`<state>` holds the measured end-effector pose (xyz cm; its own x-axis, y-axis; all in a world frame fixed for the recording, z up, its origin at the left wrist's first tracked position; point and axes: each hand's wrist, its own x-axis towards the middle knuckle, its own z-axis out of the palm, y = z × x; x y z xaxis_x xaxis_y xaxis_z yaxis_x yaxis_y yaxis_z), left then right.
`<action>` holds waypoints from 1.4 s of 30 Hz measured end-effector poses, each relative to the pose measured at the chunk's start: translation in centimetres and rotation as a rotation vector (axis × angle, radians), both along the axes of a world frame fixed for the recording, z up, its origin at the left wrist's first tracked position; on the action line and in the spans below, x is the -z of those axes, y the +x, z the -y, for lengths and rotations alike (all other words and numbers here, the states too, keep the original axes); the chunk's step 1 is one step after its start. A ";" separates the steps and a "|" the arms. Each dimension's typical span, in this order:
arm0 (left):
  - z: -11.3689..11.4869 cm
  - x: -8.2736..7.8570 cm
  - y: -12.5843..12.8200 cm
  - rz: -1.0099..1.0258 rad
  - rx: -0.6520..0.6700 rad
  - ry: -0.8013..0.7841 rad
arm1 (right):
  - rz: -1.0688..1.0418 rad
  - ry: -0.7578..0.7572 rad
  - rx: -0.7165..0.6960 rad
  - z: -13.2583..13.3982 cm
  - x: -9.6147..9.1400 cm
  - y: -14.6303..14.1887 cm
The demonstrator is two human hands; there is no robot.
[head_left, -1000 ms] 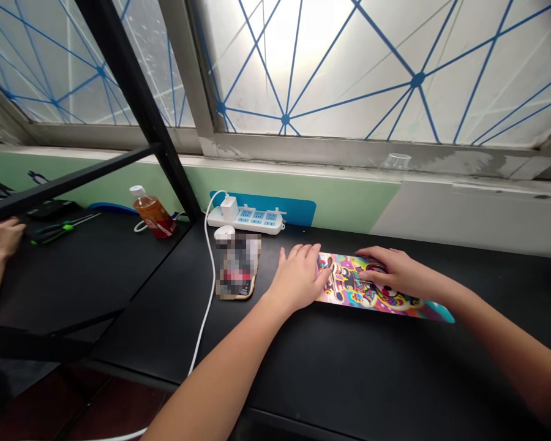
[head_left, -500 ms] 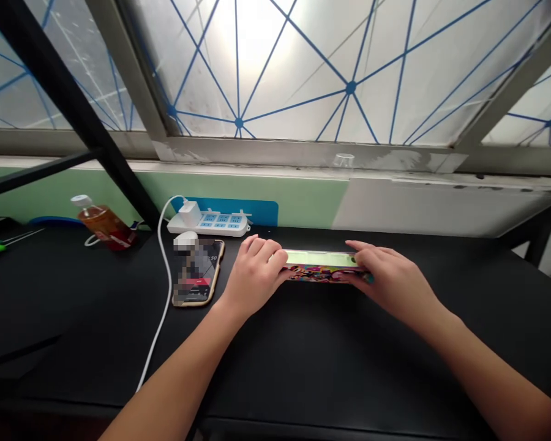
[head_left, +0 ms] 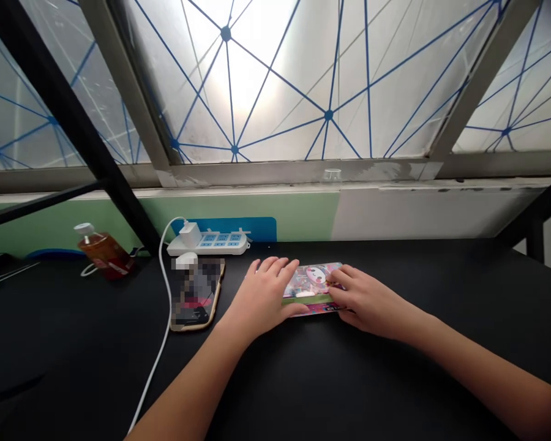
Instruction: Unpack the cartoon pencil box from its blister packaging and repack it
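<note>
On the black desk lies a flat, cartoon-printed case point(head_left: 305, 283). Its pinkish top carries a white round-faced character, and a green strip runs along the front edge above a brightly patterned lower part. My left hand point(head_left: 265, 293) covers the left end, fingers slightly apart over the top and thumb along the front edge. At the right end, my right hand point(head_left: 365, 300) holds the case, with curled fingers over the top and front corner. Both ends of the case are partly hidden by my hands.
Left of my left hand is a phone point(head_left: 199, 297) with a small white object on its top. Behind it stands a white power strip point(head_left: 224, 244) with a plugged-in charger; its white cable point(head_left: 166, 288) runs toward me. A tilted drink bottle point(head_left: 104, 252) sits farther left, by a black frame bar point(head_left: 131, 211).
The case has tipped from showing its green and patterned side to showing its cartoon top. My right hand has moved inward and curled over its corner. The view has tilted up slightly.
</note>
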<state>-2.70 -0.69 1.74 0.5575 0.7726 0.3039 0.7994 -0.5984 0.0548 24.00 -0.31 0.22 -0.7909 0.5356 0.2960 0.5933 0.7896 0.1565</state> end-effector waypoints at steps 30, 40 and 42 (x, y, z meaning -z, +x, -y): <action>0.6 -1.0 0.2 -0.005 -0.054 0.146 | -0.034 0.244 0.272 1.1 -0.4 -0.4; 0.5 0.5 0.6 -0.069 0.004 0.024 | -0.068 0.132 0.112 1.0 3.3 -2.2; 0.4 1.1 0.6 -0.037 0.029 0.018 | -0.061 0.095 0.106 0.9 3.5 -2.5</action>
<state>-2.08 -1.08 0.60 0.5905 0.7508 0.2960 0.7832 -0.6217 0.0143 21.50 -1.19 -3.33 -0.7101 0.5827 0.3952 0.6834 0.7053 0.1881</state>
